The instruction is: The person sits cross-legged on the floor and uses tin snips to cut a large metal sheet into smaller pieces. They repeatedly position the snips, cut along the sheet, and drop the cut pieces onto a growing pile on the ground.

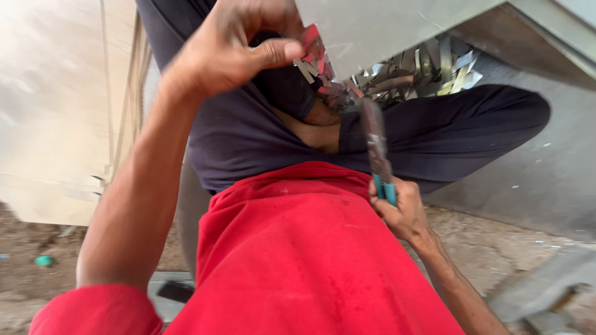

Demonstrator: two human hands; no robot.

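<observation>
Head view: the lower middle of the frame is filled by a red cloth shirt (310, 260), soft and slightly creased, worn by the person. Above it dark navy trousers (434, 133) are seen, stretched over bent legs that spread to the right. A large flat grey metal sheet (385, 28) with a straight cut edge is held across the upper right, its surface dull and faintly scratched. To the left a pale, blurred board (56, 111) is stood, with a straight lower edge. Rough brown ground (490, 245) is seen at the bottom on both sides, and a smoother grey floor (546, 180) behind the leg. A heap of thin shiny metal offcuts (428, 71), curled and angular, is piled under the sheet's edge, just above the knee. Metal cutting snips with grey blades and teal handles (377, 149) are held upright between the legs, the tip reaching up to the sheet's edge among the offcuts. A small jagged strip of sheet metal with a reddish tint (313, 46) hangs at that edge. A small green round object (43, 261) lies on the ground at far left.

The left hand (239, 46) is raised, its thumb and fingers pinched on the jagged strip. The right hand (400, 211) is clenched around the teal handles. Little free room is left around the blades: the leg, the offcuts and the sheet crowd in closely
</observation>
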